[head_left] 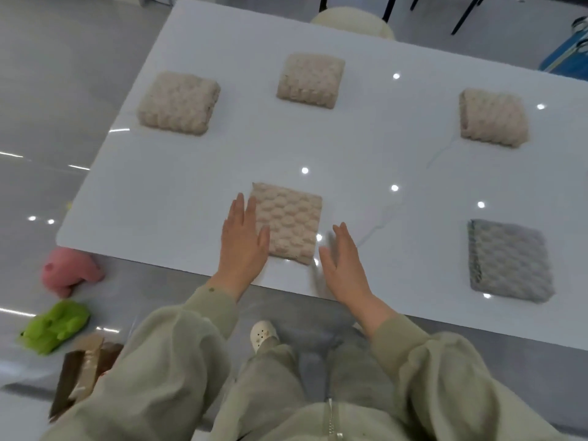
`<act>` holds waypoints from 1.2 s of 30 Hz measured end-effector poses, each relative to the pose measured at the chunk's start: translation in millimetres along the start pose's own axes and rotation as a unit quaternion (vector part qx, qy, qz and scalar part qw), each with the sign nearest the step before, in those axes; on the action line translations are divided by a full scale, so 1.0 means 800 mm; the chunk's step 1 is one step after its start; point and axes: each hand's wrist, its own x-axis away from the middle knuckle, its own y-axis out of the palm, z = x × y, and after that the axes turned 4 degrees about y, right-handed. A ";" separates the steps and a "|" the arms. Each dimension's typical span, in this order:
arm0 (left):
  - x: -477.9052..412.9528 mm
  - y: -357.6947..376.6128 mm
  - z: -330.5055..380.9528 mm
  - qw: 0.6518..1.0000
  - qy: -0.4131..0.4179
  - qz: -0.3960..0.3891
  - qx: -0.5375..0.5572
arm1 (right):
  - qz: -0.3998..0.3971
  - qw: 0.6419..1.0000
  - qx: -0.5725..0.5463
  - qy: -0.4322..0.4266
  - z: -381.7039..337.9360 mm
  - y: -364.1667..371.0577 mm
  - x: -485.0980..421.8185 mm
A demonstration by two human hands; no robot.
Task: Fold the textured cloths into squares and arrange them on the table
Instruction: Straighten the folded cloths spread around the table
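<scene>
Glossy grey floor tiles surround a white table point(191, 160) whose polished top throws back small ceiling lights, and across it five folded cloths lie well apart from one another. Along the far side sit three beige textured squares: the far-left cloth point(179, 103), the far-middle cloth point(310, 80) and the far-right cloth point(492, 117). Near the front right edge lies a grey textured cloth point(510, 261), also folded square. In front of the person, close to the near edge, is the beige cloth in hand point(288, 222), already folded to a square with its bubbled weave facing up. On the floor to the left rest a pink toy point(71, 271) and a green toy point(55, 326), with a brown paper bag point(81, 367) just below them. The left hand point(243, 240) lies flat with fingers straight and together, its thumb side touching the cloth's left edge; it holds nothing. The right hand point(345, 264), slightly blurred, is likewise spread flat, empty, and sits just beside the cloth's lower right corner; whether it touches the fabric I cannot tell. Judging from the layout, folding looks done and the step in hand is squaring and placing this last piece. The next move likely calls for both palms to press the edges inward evenly and slide the square into line with the grey one, without lifting a layer and loosening the fold.
</scene>
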 end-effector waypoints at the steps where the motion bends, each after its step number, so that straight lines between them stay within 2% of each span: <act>1: -0.008 -0.004 -0.003 0.998 -0.026 0.006 0.064 | -0.013 0.999 -0.038 0.013 -0.007 0.002 -0.002; 3: -0.018 -0.010 -0.002 0.979 -0.080 -0.007 0.187 | -0.023 0.994 -0.100 0.029 -0.023 0.005 -0.011; 5: -0.024 -0.010 0.003 0.960 -0.102 -0.021 0.261 | -0.015 0.986 -0.162 0.046 -0.041 0.009 -0.025; 10: -0.039 -0.003 0.015 0.936 -0.126 -0.008 0.329 | 0.023 0.973 -0.219 0.071 -0.062 0.014 -0.058; 23: -0.063 0.006 0.015 0.945 -0.094 -0.004 0.315 | 0.036 0.972 -0.224 0.059 -0.054 0.012 -0.071; 31: -0.058 0.002 -0.003 0.957 -0.039 -0.063 0.279 | 0.070 0.971 -0.215 0.071 -0.062 0.024 -0.063; 36: -0.058 -0.002 -0.006 0.955 -0.042 -0.083 0.283 | 0.083 0.971 -0.212 0.074 -0.065 0.030 -0.063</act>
